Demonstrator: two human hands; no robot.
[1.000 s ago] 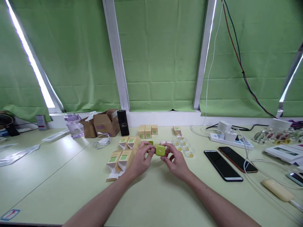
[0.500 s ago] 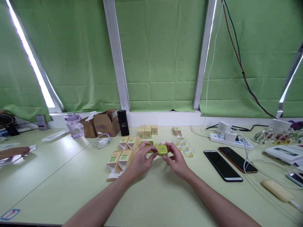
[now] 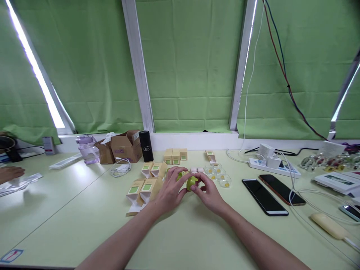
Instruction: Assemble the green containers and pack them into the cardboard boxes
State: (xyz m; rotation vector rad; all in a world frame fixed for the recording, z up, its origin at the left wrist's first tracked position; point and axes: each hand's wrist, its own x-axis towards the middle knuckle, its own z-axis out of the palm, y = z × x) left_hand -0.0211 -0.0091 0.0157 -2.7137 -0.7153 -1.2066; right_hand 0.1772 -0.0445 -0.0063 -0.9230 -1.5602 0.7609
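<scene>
My left hand [image 3: 169,192] and my right hand [image 3: 209,194] meet over the pale green table [image 3: 180,240], both pinching a small green rounded case [image 3: 191,182] between the fingertips. Another green piece [image 3: 180,174] lies just behind my left fingers. Left of my hands lie several open tan cartons with green labels [image 3: 143,187]. Three shut tan boxes [image 3: 176,156] stand in a row behind. Small clear pieces with yellow dots [image 3: 221,176] lie to the right of the case.
Two dark phones [image 3: 266,197] lie at right, with a white power strip and chargers [image 3: 271,163] and loose cables behind. A black cylinder [image 3: 146,146], a brown cardboard box [image 3: 126,147] and a purple bottle [image 3: 87,149] stand at back left. Another person's hand [image 3: 9,173] rests at far left.
Both hands have sunk slightly toward the table with the green case, which has turned between my fingers. The other person's hand at far left has shifted.
</scene>
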